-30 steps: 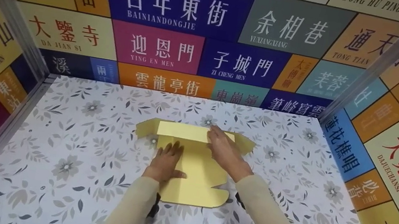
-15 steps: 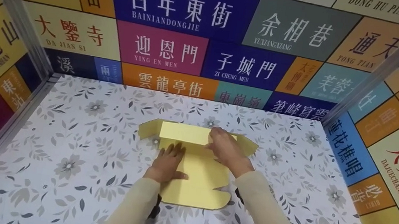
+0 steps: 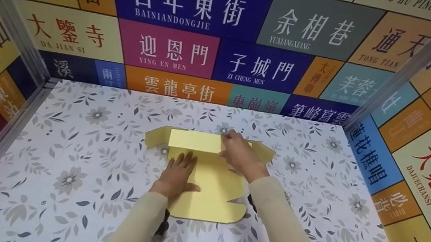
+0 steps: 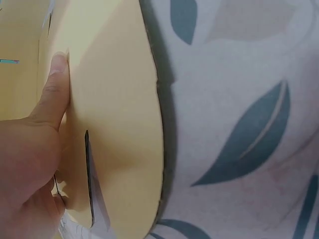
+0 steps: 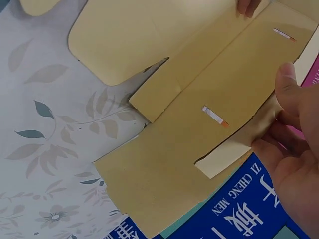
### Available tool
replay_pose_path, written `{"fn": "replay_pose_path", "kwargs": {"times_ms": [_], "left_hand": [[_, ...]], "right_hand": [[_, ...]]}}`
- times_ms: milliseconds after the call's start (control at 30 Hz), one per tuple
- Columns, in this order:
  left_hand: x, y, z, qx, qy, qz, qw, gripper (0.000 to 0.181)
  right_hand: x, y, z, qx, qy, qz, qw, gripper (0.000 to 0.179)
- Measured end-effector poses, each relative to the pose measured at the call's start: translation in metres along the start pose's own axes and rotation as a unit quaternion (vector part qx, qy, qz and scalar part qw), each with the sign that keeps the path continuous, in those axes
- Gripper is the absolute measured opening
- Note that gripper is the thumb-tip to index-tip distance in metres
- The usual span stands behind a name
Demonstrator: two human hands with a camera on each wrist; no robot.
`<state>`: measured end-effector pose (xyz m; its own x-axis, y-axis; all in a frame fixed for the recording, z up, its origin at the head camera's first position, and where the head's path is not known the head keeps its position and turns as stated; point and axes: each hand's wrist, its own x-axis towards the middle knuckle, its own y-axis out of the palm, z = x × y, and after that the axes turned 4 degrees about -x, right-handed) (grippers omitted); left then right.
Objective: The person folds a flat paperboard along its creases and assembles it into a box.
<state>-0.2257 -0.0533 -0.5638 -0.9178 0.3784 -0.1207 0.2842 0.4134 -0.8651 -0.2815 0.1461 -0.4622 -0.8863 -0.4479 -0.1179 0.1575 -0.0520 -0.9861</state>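
Note:
An unfolded yellow cardboard box lies on the table, its far panel standing up with a folded-over strip along the top. My left hand rests on the left part of the bottom panel, fingers spread and thumb pointing right. In the left wrist view its thumb lies along the cardboard, near a cut notch. My right hand pinches the strip right of its middle. Seen from the right wrist, the thumb is on one side of the strip and the fingers are on the other; two narrow slots pierce the raised panel.
White table covering with grey flowers and leaves surrounds the cardboard. Side flaps stick out at both ends of the raised panel. Behind the table stands a wall of coloured signs, with more sign walls on both sides.
My right hand has shifted slightly left along the strip and still pinches it. The strip's front face shows a little taller. My left hand stays in place on the cardboard.

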Motion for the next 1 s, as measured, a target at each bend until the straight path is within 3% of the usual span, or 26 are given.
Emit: {"fn": "replay_pose_path", "kwargs": {"times_ms": [133,300,367,467,567,700,800,1000], "left_hand": [[-0.002,0.003,0.001,-0.013,0.008,-0.01,0.9998,0.095],[-0.006,0.01,0.001,-0.059,0.03,-0.043,0.9969,0.089],[-0.008,0.012,0.002,-0.07,0.029,-0.073,0.9944,0.087],[-0.007,0.014,0.005,-0.083,0.004,-0.128,0.9884,0.084],[-0.003,0.014,0.008,-0.084,-0.034,-0.196,0.9764,0.075],[0.003,0.013,0.012,-0.043,-0.06,-0.27,0.9599,0.063],[0.003,0.014,0.014,-0.034,-0.064,-0.276,0.9584,0.056],[0.001,0.015,0.016,-0.089,-0.076,-0.264,0.9575,0.045]], "right_hand": [[0.001,-0.001,0.0,-0.004,-0.023,-0.008,0.9997,0.062],[0.001,-0.003,-0.002,-0.011,-0.018,0.002,0.9998,0.061],[0.003,-0.004,-0.001,-0.013,-0.018,0.004,0.9997,0.061],[0.006,-0.006,0.0,-0.012,-0.013,0.012,0.9998,0.062],[0.008,-0.008,0.0,-0.008,-0.005,0.022,0.9997,0.062],[0.007,-0.01,-0.001,0.005,0.007,0.029,0.9995,0.062],[0.007,-0.01,0.0,0.012,0.014,0.032,0.9993,0.06],[0.01,-0.01,0.005,0.02,0.016,0.033,0.9991,0.058]]}}
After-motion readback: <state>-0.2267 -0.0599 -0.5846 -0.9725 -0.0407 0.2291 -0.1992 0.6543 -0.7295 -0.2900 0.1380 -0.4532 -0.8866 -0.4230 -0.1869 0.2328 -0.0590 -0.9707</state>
